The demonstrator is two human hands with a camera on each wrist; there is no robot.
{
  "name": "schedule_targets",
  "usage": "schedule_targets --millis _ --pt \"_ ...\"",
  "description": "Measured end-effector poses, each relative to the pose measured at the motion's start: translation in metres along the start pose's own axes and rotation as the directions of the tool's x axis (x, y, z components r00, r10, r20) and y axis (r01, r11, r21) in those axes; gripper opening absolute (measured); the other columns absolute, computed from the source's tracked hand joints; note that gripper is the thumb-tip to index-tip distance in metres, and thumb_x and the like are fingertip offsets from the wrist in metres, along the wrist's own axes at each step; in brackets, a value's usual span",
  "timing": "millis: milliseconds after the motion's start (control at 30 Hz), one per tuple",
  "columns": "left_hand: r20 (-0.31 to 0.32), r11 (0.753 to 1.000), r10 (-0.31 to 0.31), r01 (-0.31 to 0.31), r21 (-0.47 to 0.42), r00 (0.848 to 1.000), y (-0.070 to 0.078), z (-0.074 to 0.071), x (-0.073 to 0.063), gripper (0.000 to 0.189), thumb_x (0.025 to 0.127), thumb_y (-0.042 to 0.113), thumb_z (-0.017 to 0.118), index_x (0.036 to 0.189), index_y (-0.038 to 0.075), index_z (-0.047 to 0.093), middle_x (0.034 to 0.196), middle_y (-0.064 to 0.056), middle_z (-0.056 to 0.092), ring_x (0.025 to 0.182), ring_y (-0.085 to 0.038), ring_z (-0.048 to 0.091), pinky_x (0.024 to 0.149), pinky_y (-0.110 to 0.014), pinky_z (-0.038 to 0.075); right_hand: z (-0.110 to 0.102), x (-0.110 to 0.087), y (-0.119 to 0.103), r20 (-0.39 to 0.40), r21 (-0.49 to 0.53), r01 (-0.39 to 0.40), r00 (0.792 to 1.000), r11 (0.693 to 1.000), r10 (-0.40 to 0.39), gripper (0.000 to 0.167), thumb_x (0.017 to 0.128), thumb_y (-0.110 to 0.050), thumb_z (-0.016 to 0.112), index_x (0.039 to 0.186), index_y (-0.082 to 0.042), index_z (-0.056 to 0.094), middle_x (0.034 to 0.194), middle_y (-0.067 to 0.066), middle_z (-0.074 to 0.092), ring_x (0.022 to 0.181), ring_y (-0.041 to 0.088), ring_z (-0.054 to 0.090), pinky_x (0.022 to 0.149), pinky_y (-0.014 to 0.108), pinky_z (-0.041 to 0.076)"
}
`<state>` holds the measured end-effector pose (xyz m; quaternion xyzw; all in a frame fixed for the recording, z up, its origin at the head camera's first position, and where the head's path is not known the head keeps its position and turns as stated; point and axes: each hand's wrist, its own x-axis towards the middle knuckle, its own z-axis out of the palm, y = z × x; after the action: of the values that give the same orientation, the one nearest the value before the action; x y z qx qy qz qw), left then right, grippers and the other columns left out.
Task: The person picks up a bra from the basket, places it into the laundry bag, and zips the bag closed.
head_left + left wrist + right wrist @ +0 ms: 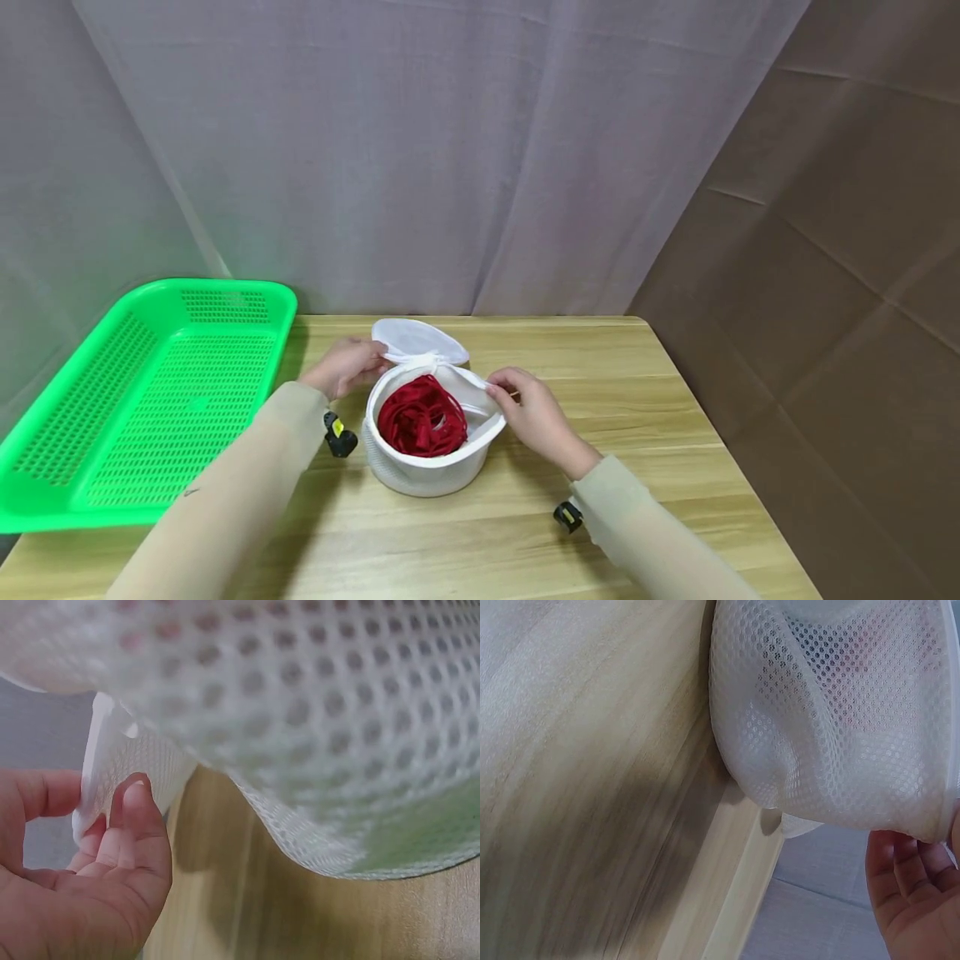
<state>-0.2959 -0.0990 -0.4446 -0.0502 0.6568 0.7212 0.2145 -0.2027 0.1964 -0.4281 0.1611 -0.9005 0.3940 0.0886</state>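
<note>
A round white mesh laundry bag (423, 482) stands on the wooden table with its lid (420, 337) folded back at the far side. Inside lies a bundle of dark red cloth (422, 417) with thin straps. My left hand (351, 367) pinches the lid's edge at its left; in the left wrist view the thumb and fingers (135, 817) are on either side of that white rim. With thumb and fingers my right hand (536, 417) pinches the bag's rim at the right, pulling it outward a little. The right wrist view shows the mesh side wall (832, 720) bulging beside the fingers.
A large green plastic basket (277, 367) with slotted sides stands at the left of the table (630, 400). Behind the table hangs a grey curtain (390, 167), and a brown cloth wall (847, 333) borders the right side.
</note>
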Motion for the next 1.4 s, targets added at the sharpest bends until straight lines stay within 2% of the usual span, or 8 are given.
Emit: schedule_targets --millis 167,333,600,733,900,1000,1200,1400 --pt "-0.024 1.000 0.030 -0.029 0.010 0.999 0.010 0.004 -0.006 0.034 0.100 0.010 0.048 0.126 -0.010 0.042 0.101 -0.009 0.058 0.084 -0.012 0.061 0.089 -0.027 0.049 0.001 -0.001 0.001 -0.004 -0.004 -0.025 1.000 1.000 0.025 0.007 0.094 -0.013 0.064 0.099 -0.010 0.068 0.091 -0.002 0.065 0.084 0.011 0.061 0.075 0.030 0.052" --pt "-0.051 0.997 0.066 -0.068 -0.039 0.997 0.018 0.006 -0.009 0.042 0.102 0.014 0.046 0.133 -0.010 0.032 0.113 -0.014 0.051 0.091 -0.014 0.060 0.096 -0.030 0.046 0.000 -0.001 0.001 -0.008 -0.004 -0.032 0.999 0.999 0.032 0.006 0.094 -0.013 0.064 0.098 -0.011 0.068 0.090 -0.002 0.065 0.084 0.011 0.061 0.075 0.030 0.053" --pt "-0.072 0.989 0.104 -0.111 -0.099 0.992 0.022 0.005 -0.013 0.041 0.101 0.015 0.047 0.132 -0.010 0.035 0.126 -0.018 0.049 0.112 -0.022 0.056 0.101 -0.034 0.042 0.000 0.000 0.001 -0.006 -0.003 -0.027 1.000 1.000 0.027 0.006 0.094 -0.013 0.064 0.098 -0.011 0.068 0.091 -0.002 0.065 0.083 0.012 0.061 0.075 0.030 0.053" --pt "-0.103 0.983 0.141 -0.151 -0.102 0.985 0.023 0.005 -0.015 0.039 0.099 0.009 0.047 0.129 -0.013 0.036 0.121 -0.020 0.049 0.106 -0.023 0.058 0.098 -0.033 0.044 0.000 0.000 0.001 -0.007 0.002 -0.021 1.000 1.000 0.021 0.006 0.094 -0.013 0.064 0.098 -0.010 0.068 0.090 -0.002 0.065 0.083 0.012 0.061 0.074 0.029 0.053" --pt "-0.183 0.978 0.202 -0.208 -0.013 0.962 0.024 0.007 -0.016 0.043 0.093 0.003 0.049 0.130 -0.012 0.032 0.116 -0.025 0.052 0.086 -0.017 0.062 0.089 -0.034 0.051 0.000 0.000 0.000 -0.010 0.001 -0.019 1.000 1.000 0.019 0.006 0.094 -0.012 0.064 0.098 -0.010 0.068 0.090 -0.001 0.065 0.083 0.012 0.061 0.074 0.030 0.053" --pt "-0.211 0.974 0.228 -0.225 0.037 0.950 0.026 0.008 -0.018 0.049 0.090 -0.001 0.048 0.133 -0.009 0.027 0.124 -0.028 0.051 0.088 -0.022 0.064 0.084 -0.034 0.053 -0.001 0.000 0.000 -0.013 -0.001 -0.023 1.000 1.000 0.023 0.006 0.094 -0.012 0.064 0.098 -0.009 0.067 0.089 -0.001 0.065 0.083 0.012 0.061 0.075 0.030 0.053" --pt "-0.189 0.965 0.263 -0.253 0.074 0.946 0.030 0.006 -0.024 0.055 0.091 -0.004 0.047 0.141 -0.007 0.025 0.136 -0.027 0.046 0.109 -0.034 0.058 0.083 -0.033 0.053 -0.001 0.001 -0.001 -0.018 -0.006 -0.035 0.999 0.999 0.035 0.006 0.094 -0.012 0.064 0.097 -0.009 0.067 0.089 0.000 0.065 0.084 0.013 0.061 0.075 0.031 0.053" --pt "-0.141 0.939 0.331 -0.311 0.149 0.933 0.034 0.005 -0.033 0.047 0.091 -0.005 0.049 0.135 -0.009 0.034 0.131 -0.026 0.049 0.106 -0.034 0.058 0.083 -0.032 0.053 -0.002 0.002 -0.002 -0.026 -0.018 -0.045 0.999 0.999 0.044 0.005 0.094 -0.011 0.064 0.096 -0.009 0.067 0.087 -0.001 0.065 0.083 0.014 0.061 0.075 0.031 0.053"
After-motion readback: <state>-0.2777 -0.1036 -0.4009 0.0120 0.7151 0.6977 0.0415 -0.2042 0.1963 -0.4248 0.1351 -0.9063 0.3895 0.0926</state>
